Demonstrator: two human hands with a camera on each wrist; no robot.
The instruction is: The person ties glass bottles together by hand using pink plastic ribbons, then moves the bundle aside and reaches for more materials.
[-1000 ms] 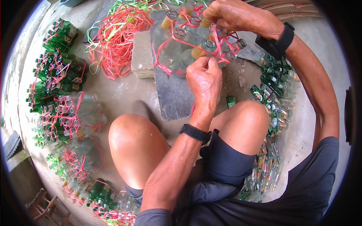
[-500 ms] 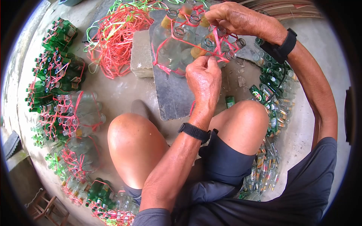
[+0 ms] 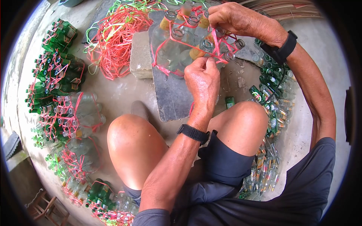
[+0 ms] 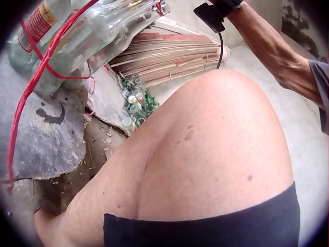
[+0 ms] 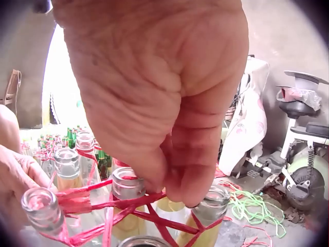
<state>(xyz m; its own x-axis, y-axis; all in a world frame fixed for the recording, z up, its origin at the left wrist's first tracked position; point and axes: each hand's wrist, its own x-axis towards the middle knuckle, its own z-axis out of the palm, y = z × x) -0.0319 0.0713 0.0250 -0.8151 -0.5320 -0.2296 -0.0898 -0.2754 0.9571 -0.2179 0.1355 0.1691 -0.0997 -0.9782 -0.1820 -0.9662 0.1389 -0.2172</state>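
A bundle of clear glass bottles (image 3: 168, 56) with yellow neck labels stands on a dark slab (image 3: 171, 98), laced together with pink plastic strap (image 5: 115, 203). My left hand (image 3: 203, 79) is at the near side of the bundle, thumb and forefinger pinching the strap beside a bottle neck. Over the far right necks, my right hand (image 3: 235, 20) bends down with its fingers curled, pinching the strap between the necks in the right wrist view. A long strand of strap (image 4: 33, 87) hangs down in the left wrist view, where the left hand itself is out of frame.
A heap of red and green strap (image 3: 117, 41) lies behind a concrete block (image 3: 141, 56). Tied bundles of green bottles (image 3: 60, 69) line the left side. Loose bottles (image 3: 273, 101) lie along the right, past my bent knee (image 3: 241, 120). A scooter (image 5: 308, 149) stands behind.
My right hand has shifted slightly, its wrist turning a little over the necks. The left hand keeps its pinch, and the bundle stays in place.
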